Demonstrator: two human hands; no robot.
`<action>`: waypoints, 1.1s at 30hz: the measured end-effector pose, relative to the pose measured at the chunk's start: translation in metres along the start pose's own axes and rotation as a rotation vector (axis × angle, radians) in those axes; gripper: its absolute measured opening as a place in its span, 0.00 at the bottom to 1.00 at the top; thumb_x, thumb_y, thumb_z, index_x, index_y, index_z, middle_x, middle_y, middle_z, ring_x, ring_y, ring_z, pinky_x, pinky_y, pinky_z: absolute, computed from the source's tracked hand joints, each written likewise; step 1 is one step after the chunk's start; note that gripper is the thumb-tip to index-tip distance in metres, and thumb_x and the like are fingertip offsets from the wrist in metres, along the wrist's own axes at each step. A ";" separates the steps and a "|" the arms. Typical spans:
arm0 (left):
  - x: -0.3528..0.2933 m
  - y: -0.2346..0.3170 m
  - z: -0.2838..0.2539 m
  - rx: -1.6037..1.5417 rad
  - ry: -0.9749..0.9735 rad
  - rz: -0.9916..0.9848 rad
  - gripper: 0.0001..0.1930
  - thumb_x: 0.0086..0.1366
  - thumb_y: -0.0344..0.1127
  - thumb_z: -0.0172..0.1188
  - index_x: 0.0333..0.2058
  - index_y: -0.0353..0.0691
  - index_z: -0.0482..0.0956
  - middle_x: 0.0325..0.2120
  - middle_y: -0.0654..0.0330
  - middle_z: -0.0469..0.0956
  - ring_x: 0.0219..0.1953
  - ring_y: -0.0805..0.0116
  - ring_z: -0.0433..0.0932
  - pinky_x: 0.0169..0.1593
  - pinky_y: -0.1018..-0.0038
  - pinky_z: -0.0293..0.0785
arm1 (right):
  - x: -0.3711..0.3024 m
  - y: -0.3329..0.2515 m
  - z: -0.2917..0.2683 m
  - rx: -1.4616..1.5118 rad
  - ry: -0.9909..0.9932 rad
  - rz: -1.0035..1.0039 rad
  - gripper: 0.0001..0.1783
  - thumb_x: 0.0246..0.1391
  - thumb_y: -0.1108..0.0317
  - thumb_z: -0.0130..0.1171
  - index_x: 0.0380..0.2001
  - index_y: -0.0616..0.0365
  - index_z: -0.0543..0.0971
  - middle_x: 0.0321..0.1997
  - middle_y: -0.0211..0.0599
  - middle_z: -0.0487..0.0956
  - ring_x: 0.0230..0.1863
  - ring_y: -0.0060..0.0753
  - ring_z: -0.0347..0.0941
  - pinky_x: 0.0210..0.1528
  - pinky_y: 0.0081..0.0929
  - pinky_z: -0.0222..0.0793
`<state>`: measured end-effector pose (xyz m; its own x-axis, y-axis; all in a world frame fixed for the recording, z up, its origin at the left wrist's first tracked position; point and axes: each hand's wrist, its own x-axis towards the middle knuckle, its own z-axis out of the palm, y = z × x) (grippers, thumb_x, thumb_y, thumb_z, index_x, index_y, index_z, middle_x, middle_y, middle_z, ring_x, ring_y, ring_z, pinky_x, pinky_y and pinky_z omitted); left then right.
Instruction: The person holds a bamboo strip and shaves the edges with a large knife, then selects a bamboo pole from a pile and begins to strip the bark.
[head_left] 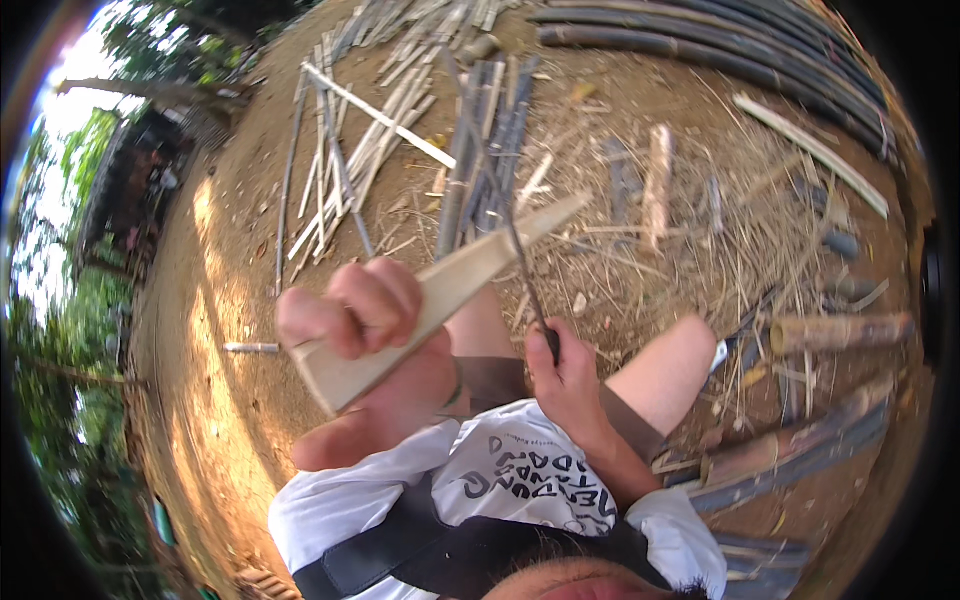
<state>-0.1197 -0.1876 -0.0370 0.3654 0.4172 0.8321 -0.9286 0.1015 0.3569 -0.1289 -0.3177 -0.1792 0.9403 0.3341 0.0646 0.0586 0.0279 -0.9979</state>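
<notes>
A pale, flat strip of split bamboo slants up and to the right across the middle. My left hand is closed round its near, broader end, with the fingers curled over the top. In my right hand is a long knife, gripped by its dark handle. The narrow dark blade, seen almost edge-on, points away from me and crosses the strip near its far end. Whether blade and strip touch there, I cannot tell. Both hands are held above my lap, the right one between my bare knees.
Long dark bamboo poles lie at the far right. Split bamboo strips are scattered at the far left. Thin shavings litter the ground ahead, with cut bamboo pieces to my right. Trees stand at the left.
</notes>
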 end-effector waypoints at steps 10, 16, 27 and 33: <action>-0.010 0.009 -0.026 -0.013 0.099 0.017 0.43 0.52 0.86 0.43 0.26 0.43 0.61 0.16 0.65 0.58 0.17 0.74 0.53 0.22 0.76 0.48 | 0.004 0.006 0.021 0.100 -0.109 0.105 0.14 0.69 0.62 0.45 0.33 0.60 0.72 0.15 0.27 0.69 0.17 0.16 0.64 0.20 0.19 0.58; -0.032 0.018 -0.023 0.010 0.175 0.069 0.42 0.54 0.85 0.40 0.24 0.43 0.62 0.14 0.65 0.59 0.15 0.74 0.52 0.20 0.75 0.46 | -0.004 0.004 0.002 0.044 -0.219 0.178 0.12 0.66 0.64 0.48 0.34 0.62 0.73 0.14 0.28 0.69 0.17 0.17 0.65 0.21 0.21 0.59; -0.036 0.017 -0.001 0.175 -0.014 0.114 0.36 0.63 0.77 0.38 0.25 0.44 0.61 0.12 0.66 0.60 0.12 0.75 0.52 0.16 0.74 0.48 | -0.009 0.001 -0.027 0.095 -0.225 0.181 0.22 0.70 0.56 0.39 0.34 0.62 0.75 0.16 0.28 0.69 0.18 0.18 0.64 0.22 0.21 0.57; -0.042 0.014 0.019 0.168 -0.008 0.137 0.38 0.62 0.79 0.34 0.22 0.45 0.60 0.09 0.66 0.60 0.08 0.76 0.54 0.13 0.77 0.47 | -0.016 0.016 -0.043 0.216 -0.258 0.212 0.26 0.70 0.51 0.38 0.34 0.64 0.74 0.16 0.31 0.72 0.20 0.21 0.69 0.22 0.20 0.60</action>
<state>-0.1464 -0.2210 -0.0592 0.2372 0.4092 0.8811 -0.9461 -0.1086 0.3052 -0.1288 -0.3626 -0.1964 0.8074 0.5785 -0.1160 -0.2258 0.1213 -0.9666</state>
